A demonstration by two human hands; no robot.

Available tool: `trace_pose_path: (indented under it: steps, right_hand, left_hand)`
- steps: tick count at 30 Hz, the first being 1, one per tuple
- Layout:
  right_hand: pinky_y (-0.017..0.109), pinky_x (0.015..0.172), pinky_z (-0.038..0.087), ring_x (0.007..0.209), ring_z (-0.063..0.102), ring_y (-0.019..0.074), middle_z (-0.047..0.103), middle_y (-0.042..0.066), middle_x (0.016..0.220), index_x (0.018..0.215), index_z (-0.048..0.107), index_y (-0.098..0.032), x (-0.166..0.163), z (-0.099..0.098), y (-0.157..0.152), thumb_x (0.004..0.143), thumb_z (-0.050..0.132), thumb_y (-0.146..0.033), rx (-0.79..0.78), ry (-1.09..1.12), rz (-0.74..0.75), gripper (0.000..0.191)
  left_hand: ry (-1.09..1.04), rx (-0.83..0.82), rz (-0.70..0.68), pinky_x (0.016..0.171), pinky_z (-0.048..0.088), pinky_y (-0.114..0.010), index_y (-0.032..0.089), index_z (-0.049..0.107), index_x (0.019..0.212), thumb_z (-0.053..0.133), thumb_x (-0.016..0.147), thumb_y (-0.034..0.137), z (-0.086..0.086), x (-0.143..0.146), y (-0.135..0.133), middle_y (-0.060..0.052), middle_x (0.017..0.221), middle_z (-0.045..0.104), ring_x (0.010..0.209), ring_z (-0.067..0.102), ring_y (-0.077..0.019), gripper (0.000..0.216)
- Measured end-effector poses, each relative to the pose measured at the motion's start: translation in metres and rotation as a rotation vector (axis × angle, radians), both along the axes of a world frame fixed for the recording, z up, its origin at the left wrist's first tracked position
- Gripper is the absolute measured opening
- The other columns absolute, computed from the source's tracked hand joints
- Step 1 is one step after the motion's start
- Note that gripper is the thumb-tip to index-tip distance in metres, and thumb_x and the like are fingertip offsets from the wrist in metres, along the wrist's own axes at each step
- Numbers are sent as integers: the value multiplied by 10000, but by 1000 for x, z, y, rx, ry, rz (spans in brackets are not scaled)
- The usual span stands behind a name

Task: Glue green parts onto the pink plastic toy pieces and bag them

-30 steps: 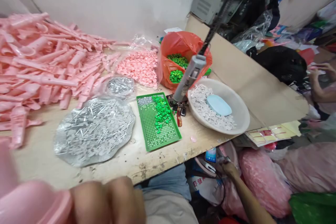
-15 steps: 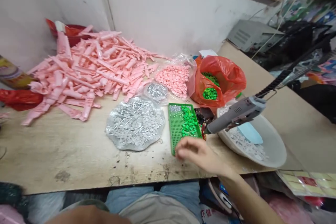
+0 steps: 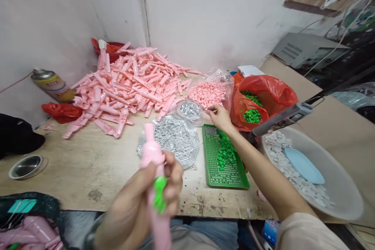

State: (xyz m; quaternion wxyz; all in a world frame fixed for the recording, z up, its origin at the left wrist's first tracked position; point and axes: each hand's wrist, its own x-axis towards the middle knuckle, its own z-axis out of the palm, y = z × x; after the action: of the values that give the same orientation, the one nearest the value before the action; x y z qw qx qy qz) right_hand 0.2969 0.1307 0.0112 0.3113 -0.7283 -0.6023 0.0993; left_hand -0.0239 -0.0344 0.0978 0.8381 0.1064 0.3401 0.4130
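- Gripping a pink moulded plastic tube upright in the left hand, fingers wrapped around its middle, low in the view and slightly blurred
- Showing a bright green plastic piece on the tube, just below the fingers; how it joins the tube is hidden
- Reaching the right hand well apart from the left, out across the bench, its fingers loosely bunched beside a clear bag of small pink pieces; whether they pinch anything cannot be told
- Lying just below those fingers, a small foil bag of silvery bits
- Spreading left of it, a larger foil bag of grey pins and pieces, just behind the tube
- Passing under the right forearm, a green perforated tray holding a heap of green pieces
- Slumping behind the tray, a red plastic bag of more green pieces
- Sitting at right, a white basin of whitish pieces around a pale blue dish
- Heaping at the back, a pile of pink moulded parts, with a spray can and a steel bowl to its left on the wooden bench
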Motion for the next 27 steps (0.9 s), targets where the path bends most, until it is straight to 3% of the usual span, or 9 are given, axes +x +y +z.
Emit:
trace_pose_path:
  steps: [2,7,10,13,18,21,24,27]
  right_hand:
    - [262,719,468,757,640,164,735,36,868,901,716,-171,-3,-2,-10,839,598,-262,-51,-6,65,162]
    - [285,727,448,768,638,179,732,34,867,882,717,-200,-21,-3,-50,831,612,-211,-128,-69,180,118]
    - [303,810,445,865,635,190,728,31,926,877,718,-220,-43,-2,-68,832,639,-211,-143,-94,318,91]
    - [325,857,439,936,620,211,718,40,968,898,719,-229,-58,-3,-74,850,635,-222,-120,-165,405,97]
    - [375,889,444,992,614,254,707,98,1040,1014,705,-186,-32,-5,-58,890,539,-200,-19,-243,88,207]
    - [387,865,459,943,632,263,716,116,981,948,708,-165,-9,0,-53,867,529,-177,-22,-230,12,197]
    - [379,853,480,915,648,251,720,85,943,925,709,-197,-5,7,-78,864,539,-215,8,-187,45,182]
    - [464,965,448,1133,593,306,677,93,1147,1124,681,-270,-4,17,-131,883,571,-344,220,-20,97,274]
  left_hand:
    - [10,-8,27,501,464,-218,167,629,1014,707,844,315,-12,14,20,-51,844,607,655,563,-130,238]
    - [-9,-107,-20,584,525,-297,148,565,1010,468,971,356,-52,35,35,-119,904,643,741,624,-192,233]
    - [21,-119,-102,550,520,-288,176,537,1038,494,957,416,-64,42,31,-126,992,668,658,618,-166,258]
    - [-8,-128,-137,449,429,-222,203,513,1040,497,942,475,-67,45,29,-107,984,668,543,559,-119,289]
    - [-53,-114,-135,421,363,-199,173,530,1103,420,960,511,-69,41,27,-75,869,623,480,471,-85,383]
    - [-16,-110,-103,451,384,-203,179,532,1109,458,956,486,-69,41,26,-57,850,601,507,479,-88,351]
    - [-8,-118,-106,448,368,-189,200,531,1099,493,947,473,-69,44,25,-37,834,583,512,472,-84,315]
    - [-62,-107,-165,422,332,-183,197,540,1126,459,937,548,-70,45,23,-44,845,574,499,450,-80,407]
